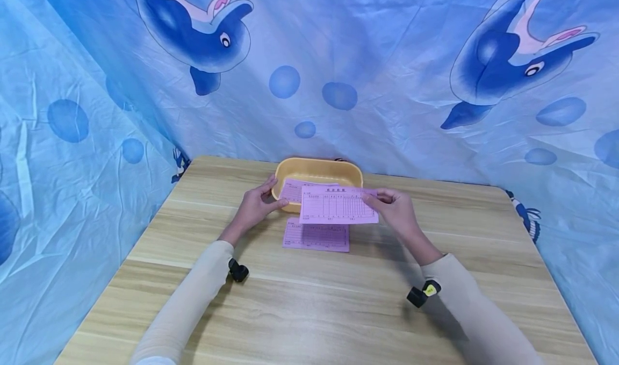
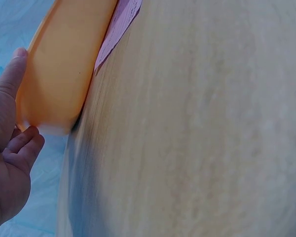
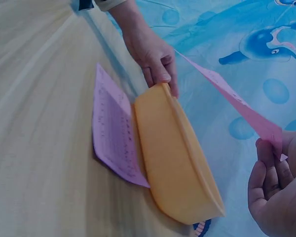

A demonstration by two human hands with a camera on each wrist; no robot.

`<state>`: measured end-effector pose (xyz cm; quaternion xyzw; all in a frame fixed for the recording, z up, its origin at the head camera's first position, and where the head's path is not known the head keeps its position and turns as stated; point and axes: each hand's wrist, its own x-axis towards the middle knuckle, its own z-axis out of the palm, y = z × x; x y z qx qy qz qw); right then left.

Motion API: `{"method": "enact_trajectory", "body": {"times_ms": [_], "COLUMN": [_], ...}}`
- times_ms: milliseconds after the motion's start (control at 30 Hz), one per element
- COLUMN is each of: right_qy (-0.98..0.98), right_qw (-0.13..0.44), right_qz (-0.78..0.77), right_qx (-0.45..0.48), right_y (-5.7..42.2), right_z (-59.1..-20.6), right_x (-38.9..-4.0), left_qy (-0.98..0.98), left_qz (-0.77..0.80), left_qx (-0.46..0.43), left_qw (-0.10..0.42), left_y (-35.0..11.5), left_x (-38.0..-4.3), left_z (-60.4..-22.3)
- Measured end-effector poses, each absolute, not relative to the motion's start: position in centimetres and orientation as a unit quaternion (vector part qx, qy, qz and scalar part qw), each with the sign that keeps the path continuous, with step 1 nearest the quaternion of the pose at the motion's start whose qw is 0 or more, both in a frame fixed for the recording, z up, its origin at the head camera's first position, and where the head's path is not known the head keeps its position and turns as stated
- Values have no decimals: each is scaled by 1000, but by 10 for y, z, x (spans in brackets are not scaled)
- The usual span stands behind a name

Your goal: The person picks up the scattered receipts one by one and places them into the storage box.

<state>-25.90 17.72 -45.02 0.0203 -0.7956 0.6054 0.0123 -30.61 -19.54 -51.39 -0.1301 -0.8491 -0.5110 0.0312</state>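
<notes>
A shallow orange-yellow plastic basket (image 1: 319, 166) stands near the table's back edge. At its left end my left hand (image 1: 255, 206) grips the rim, thumb over the near side; the left wrist view shows fingers (image 2: 27, 145) against the basket's end wall. My right hand (image 1: 397, 212) pinches a pink printed form slip (image 1: 333, 206) by its right edge, holding it above the basket's near side. Inside the basket lies another pink slip (image 1: 292, 189), partly hidden by the held one. A further pink slip (image 1: 314, 237) lies flat on the table in front of the basket.
The wood-grain table (image 1: 309, 300) reaches back to a blue dolphin-print curtain (image 1: 387, 139), which also hangs along the left and right sides. A dark cord or tassel (image 1: 527, 214) hangs by the table's right edge.
</notes>
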Motion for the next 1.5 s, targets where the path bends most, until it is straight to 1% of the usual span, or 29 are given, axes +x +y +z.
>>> {"method": "enact_trajectory", "body": {"times_ms": [400, 700, 1067, 1233, 1500], "right_qy": [-797, -779, -797, -811, -825], "right_qw": [27, 69, 84, 76, 50], "right_qz": [603, 623, 598, 580, 562], "right_qx": [19, 28, 11, -6, -20], "right_y": [167, 156, 131, 119, 105], "right_z": [-438, -439, -449, -456, -464], "right_x": [-281, -307, -332, -338, -344], "left_qy": [-849, -850, -857, -852, -862], "left_qz": [-511, -511, -499, -508, -489], "left_qx": [-132, -128, -125, -122, -128], "left_qw": [30, 32, 37, 27, 41], "left_y": [-197, -197, -195, -195, -195], "left_x": [-305, -305, -306, -305, -308], "left_z": [-515, -516, -515, -514, -515]}}
